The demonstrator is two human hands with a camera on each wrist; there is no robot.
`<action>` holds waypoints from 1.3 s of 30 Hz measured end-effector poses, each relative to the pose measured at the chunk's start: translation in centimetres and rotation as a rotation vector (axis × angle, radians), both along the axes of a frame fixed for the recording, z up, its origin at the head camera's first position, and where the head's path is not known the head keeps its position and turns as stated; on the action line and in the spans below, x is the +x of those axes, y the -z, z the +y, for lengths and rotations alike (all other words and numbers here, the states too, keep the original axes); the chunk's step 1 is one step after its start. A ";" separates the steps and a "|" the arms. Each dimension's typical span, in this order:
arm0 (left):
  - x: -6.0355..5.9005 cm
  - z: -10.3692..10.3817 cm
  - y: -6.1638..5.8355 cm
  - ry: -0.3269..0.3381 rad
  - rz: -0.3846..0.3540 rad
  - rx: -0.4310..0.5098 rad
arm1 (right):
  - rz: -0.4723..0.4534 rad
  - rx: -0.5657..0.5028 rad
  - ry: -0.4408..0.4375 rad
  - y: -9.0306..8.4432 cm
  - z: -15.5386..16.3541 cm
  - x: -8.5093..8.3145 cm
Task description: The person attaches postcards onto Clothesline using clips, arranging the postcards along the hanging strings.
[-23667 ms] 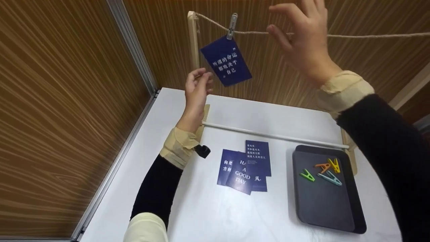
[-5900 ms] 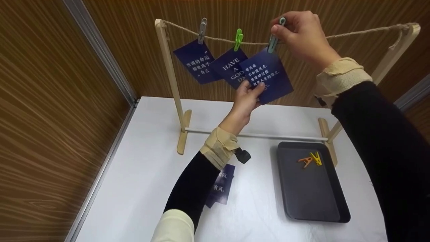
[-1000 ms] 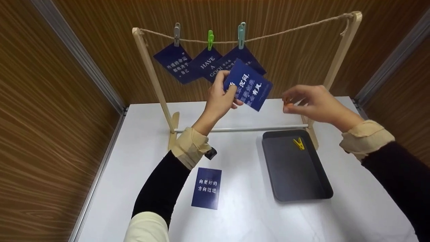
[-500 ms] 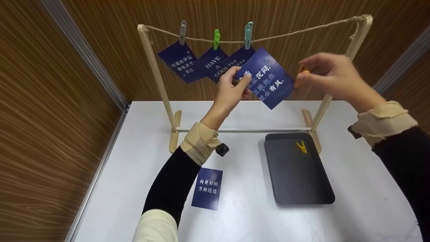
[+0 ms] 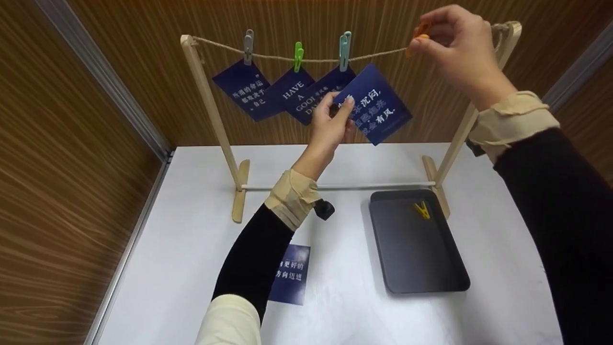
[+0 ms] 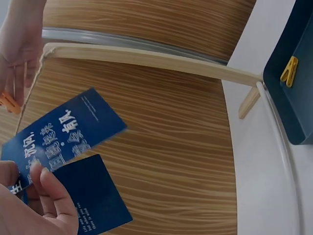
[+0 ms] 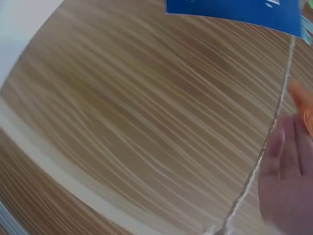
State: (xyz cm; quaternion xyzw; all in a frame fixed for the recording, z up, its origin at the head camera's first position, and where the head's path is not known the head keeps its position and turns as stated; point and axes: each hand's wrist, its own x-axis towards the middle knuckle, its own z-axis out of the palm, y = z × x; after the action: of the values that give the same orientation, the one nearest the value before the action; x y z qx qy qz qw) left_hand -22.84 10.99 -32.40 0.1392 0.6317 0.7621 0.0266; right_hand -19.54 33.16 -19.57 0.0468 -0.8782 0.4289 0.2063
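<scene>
My left hand [image 5: 330,122] pinches a dark blue card [image 5: 378,108] with white Chinese lettering by its left corner, just below the rope [image 5: 378,54]. An orange clothespin [image 5: 419,38] is held between thumb and fingers of my right hand [image 5: 467,50], up at the rope's right part. From the rope hang three more blue cards, overlapping: one under a grey clothespin [image 5: 248,47], one under a green clothespin [image 5: 298,56], one under a light-blue clothespin [image 5: 345,50]. The held card partly covers the third. In the right wrist view the orange clothespin is blurred and cut off by the edge.
A wooden frame [image 5: 213,112] carries the rope, with a white bar [image 5: 373,186] low across it. A dark grey tray [image 5: 416,258] holds a yellow clothespin [image 5: 422,210]. Another blue card [image 5: 293,282] lies on the white table [image 5: 349,268], partly behind my left forearm.
The right hand has risen with the orange clothespin from above the tray to the rope. The left hand has lifted its card slightly. Earlier, three cards were pegged up one after another.
</scene>
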 end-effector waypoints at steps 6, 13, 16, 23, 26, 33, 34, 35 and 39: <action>-1.0 1.0 0.6 -0.015 -0.059 0.081 | 0.124 0.063 0.073 -0.4 -0.7 -2.6; -1.3 2.8 1.5 0.015 -0.104 0.128 | 0.147 0.026 0.112 0.1 -0.6 -4.2; -1.5 3.2 1.6 0.014 -0.116 0.140 | 0.106 0.016 0.066 0.3 -0.7 -4.3; -2.0 3.2 1.3 0.003 -0.119 0.148 | 0.055 0.146 0.004 0.8 -1.8 -4.4; -2.1 3.2 1.1 0.011 -0.133 0.132 | 0.059 0.225 -0.006 1.0 -2.3 -4.4; -1.9 3.3 0.9 0.033 -0.128 0.119 | 0.085 0.345 -0.004 1.2 -2.8 -4.0; -1.8 3.4 0.9 0.034 -0.123 0.117 | 0.077 0.351 -0.001 1.2 -2.7 -3.9; -1.8 3.4 0.9 0.036 -0.120 0.115 | 0.065 0.355 0.002 1.2 -2.7 -3.9; -1.7 3.6 0.9 0.045 -0.124 0.108 | 0.007 0.355 0.008 1.3 -2.5 -3.6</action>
State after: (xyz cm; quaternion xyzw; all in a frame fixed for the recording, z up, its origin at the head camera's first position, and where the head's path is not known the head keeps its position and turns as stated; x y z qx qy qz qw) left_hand -24.58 14.63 -33.32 0.1072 0.5836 0.8015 0.0750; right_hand -23.17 30.68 -20.85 0.0805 -0.9395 0.2662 0.1998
